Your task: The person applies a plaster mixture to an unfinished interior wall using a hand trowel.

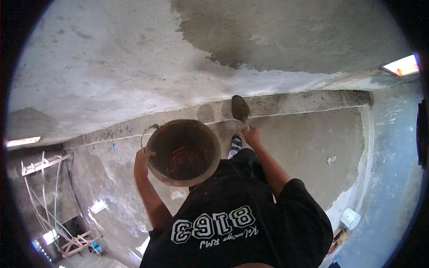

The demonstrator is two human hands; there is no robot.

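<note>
My left hand grips a dark round bucket at its left side, where a thin handle sticks up. The bucket's dirty inside holds reddish smears at the bottom. My right hand is closed on the handle of a trowel, its dark blade pointing away from me toward the plastered wall. That wall has a darker grey patch in its upper part. My foot, in a sandal, shows below the trowel.
A ledge runs along the wall's base beside the grey floor. Wooden frames with poles stand at the left. A white bucket and several small items lie at lower right. Bright openings show near both sides.
</note>
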